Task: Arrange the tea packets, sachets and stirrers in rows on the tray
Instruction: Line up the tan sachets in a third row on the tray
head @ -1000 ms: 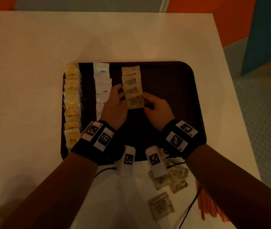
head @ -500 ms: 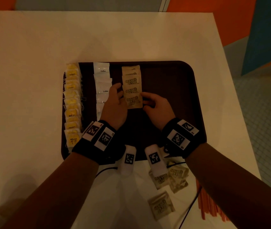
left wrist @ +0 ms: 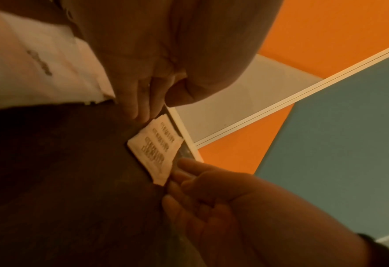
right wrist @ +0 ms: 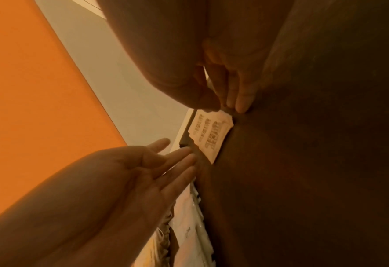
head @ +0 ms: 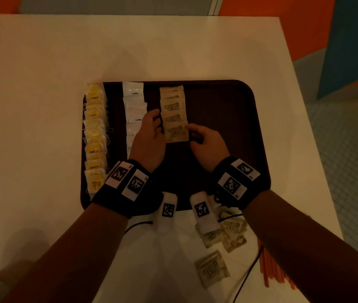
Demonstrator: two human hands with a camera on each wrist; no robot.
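From the head view, you have a dark tray (head: 228, 110) on a white table (head: 42, 84). Three rows lie on it: yellow tea packets (head: 95, 136) at the left edge, white coffee sachets (head: 134, 106) next, then brown sugar sachets (head: 172, 110). Your left hand (head: 149, 141) lies beside the nearest sugar sachet (head: 176, 132), fingers straight and touching its left edge. Your right hand (head: 206, 143) is at its right edge, fingers bent, tips touching the edge. More sugar sachets (head: 211, 267) lie loose on the table near you, and orange stirrers (head: 269, 265) lie to their right.

From the left wrist view, your fingers (left wrist: 140, 101) point down at the top of the flat sachet (left wrist: 157, 150). Your right hand (left wrist: 211, 202) touches its other edge with curled fingers.

From the right wrist view, your thumb and fingers (right wrist: 239, 94) sit close together at the sachet's (right wrist: 209, 137) corner; you cannot tell if they pinch it. Your left hand (right wrist: 125, 173) is spread flat beside it.
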